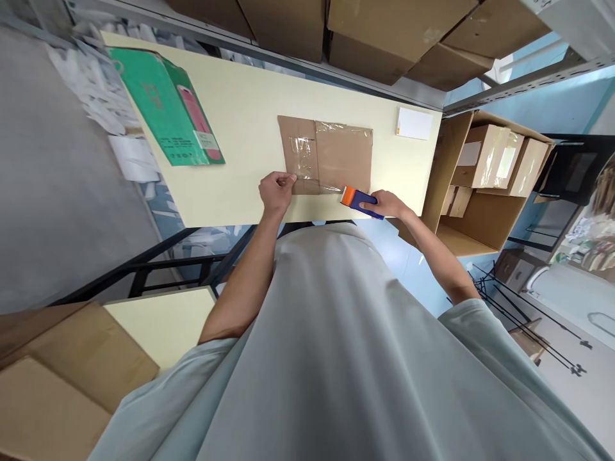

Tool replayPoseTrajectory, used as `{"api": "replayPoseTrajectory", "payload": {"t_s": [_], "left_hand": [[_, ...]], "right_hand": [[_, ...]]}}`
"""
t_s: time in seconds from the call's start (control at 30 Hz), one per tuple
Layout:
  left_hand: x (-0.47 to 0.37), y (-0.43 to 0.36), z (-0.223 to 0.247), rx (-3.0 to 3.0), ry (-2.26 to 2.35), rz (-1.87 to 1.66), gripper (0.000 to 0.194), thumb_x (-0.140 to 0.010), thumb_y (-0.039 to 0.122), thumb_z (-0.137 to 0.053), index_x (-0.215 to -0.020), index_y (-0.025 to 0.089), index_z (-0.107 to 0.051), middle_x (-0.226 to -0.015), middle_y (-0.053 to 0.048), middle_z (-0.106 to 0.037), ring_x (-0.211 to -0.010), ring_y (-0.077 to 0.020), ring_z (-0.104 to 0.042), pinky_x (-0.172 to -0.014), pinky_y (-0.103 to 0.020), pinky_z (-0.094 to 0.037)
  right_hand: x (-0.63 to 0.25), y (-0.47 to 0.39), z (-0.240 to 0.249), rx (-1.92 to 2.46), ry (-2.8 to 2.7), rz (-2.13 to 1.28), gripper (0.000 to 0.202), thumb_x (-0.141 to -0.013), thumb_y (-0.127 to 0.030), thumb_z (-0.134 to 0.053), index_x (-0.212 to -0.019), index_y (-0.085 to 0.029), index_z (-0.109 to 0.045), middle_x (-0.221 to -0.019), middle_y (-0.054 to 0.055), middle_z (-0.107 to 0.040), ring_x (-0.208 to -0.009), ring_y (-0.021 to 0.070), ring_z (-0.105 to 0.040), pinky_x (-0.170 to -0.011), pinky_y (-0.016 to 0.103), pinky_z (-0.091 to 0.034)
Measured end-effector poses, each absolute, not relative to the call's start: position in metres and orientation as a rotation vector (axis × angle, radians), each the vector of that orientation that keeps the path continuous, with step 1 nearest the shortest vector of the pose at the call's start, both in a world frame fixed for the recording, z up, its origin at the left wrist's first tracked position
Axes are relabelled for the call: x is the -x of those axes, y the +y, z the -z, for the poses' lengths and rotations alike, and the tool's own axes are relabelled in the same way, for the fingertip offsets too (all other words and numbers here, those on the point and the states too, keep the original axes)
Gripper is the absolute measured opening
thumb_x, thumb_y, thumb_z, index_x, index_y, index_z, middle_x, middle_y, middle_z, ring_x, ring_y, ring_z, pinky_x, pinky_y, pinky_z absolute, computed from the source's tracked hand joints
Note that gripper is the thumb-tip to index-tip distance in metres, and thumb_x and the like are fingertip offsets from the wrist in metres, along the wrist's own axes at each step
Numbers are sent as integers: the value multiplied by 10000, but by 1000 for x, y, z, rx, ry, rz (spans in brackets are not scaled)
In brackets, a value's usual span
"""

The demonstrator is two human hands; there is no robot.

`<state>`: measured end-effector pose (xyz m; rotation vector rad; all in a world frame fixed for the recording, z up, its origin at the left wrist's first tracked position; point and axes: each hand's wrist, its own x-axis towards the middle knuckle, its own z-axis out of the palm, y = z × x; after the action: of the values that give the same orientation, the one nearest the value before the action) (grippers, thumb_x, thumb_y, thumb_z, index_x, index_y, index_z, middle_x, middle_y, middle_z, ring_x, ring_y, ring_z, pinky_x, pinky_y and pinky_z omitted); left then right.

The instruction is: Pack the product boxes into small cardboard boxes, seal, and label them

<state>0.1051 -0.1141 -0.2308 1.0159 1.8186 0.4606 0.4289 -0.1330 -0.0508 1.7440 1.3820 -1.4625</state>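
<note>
A flat brown cardboard package [344, 153] lies on the pale yellow tabletop [250, 121], with clear tape across its left part and along its edges. At its near left corner, the fingertips of my left hand [277, 191] are pinched together; exactly what they grip is hard to make out. A shiny strip of clear tape [327, 187] runs along the near edge between my hands. My right hand [388, 204] is closed around a dark blue handled tool with an orange head [354, 198], shaped like a scraper, whose head touches the package's near right edge.
A green package with a pink picture [158, 109] lies at the table's left end. A small white box [414, 123] is at the far right. Cardboard boxes [394, 38] fill the shelf behind. An open carton [480, 224] holding smaller boxes stands right of the table.
</note>
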Motion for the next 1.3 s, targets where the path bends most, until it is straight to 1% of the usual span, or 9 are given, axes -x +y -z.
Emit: {"api": "replayPoseTrajectory", "payload": {"t_s": [0.1,0.3,0.57,0.73,0.87,1.0,1.13,1.23,1.3], "left_hand": [[-109,-114,232,-1026,1833,-470,117,-900,337,-806,-893,227,-767,-895,-33,-780,-823,-207,-674,-891,-356,-570],[-112,-116,233,-1006,1829,-499,102,-890,322,-815,-860,243,-758,-837,-24,-771,-830,-223,-691,-879,-366,-583],[-113,-118,236,-1014,1869,-493,144,-922,331,-818,-853,249,-722,-847,-28,-764,-855,-231,-687,-954,-388,-597],[-120,-121,237,-1043,1899,-498,130,-942,290,-778,-861,255,-681,-939,-53,-794,-887,-246,-709,-1054,-442,-601],[-124,-122,236,-1096,1906,-472,95,-964,270,-738,-892,262,-676,-983,-77,-787,-959,-275,-751,-1095,-477,-599],[-124,-123,237,-1113,1882,-465,96,-981,269,-725,-912,278,-659,-999,-79,-766,-1026,-300,-770,-1150,-512,-591],[-123,-126,235,-1193,1871,-455,88,-1001,324,-716,-949,268,-671,-1028,-114,-755,-1149,-364,-750,-1252,-625,-535],[-126,-130,231,-1246,1849,-473,127,-1029,381,-700,-1020,255,-685,-1165,-173,-754,-1334,-423,-680,-1325,-684,-457],[-126,-132,228,-1250,1831,-466,182,-1064,418,-667,-1112,244,-691,-1290,-209,-731,-1424,-447,-625,-1348,-710,-417]], "right_hand": [[-430,-132,51,-1750,1375,1445,424,-1135,-559,-733,-920,-194,-750,-917,94,-887,-756,213,-798,-696,273,-528],[-431,-125,50,-1752,1383,1396,512,-1068,-687,-770,-957,-188,-792,-899,104,-882,-770,246,-803,-725,313,-552],[-430,-116,54,-1729,1386,1403,498,-1104,-644,-742,-1010,-159,-807,-913,112,-880,-777,237,-808,-779,325,-581],[-428,-111,62,-1719,1375,1362,473,-1109,-612,-743,-1013,-153,-810,-923,119,-887,-782,234,-807,-757,321,-587],[-427,-108,67,-1713,1376,1342,417,-1117,-557,-740,-1030,-156,-816,-960,127,-893,-797,240,-813,-749,320,-579],[-426,-107,72,-1705,1382,1299,429,-1120,-563,-727,-1070,-148,-824,-986,144,-888,-832,258,-820,-748,327,-573],[-427,-107,75,-1700,1415,1263,434,-1104,-567,-740,-1121,-142,-826,-974,150,-879,-897,286,-832,-783,339,-588],[-427,-107,75,-1706,1413,1243,428,-1095,-567,-746,-1110,-147,-827,-1005,160,-876,-929,304,-836,-808,359,-600],[-426,-107,74,-1710,1406,1247,429,-1094,-567,-745,-1100,-146,-823,-1025,167,-874,-936,313,-836,-818,372,-605]]}}
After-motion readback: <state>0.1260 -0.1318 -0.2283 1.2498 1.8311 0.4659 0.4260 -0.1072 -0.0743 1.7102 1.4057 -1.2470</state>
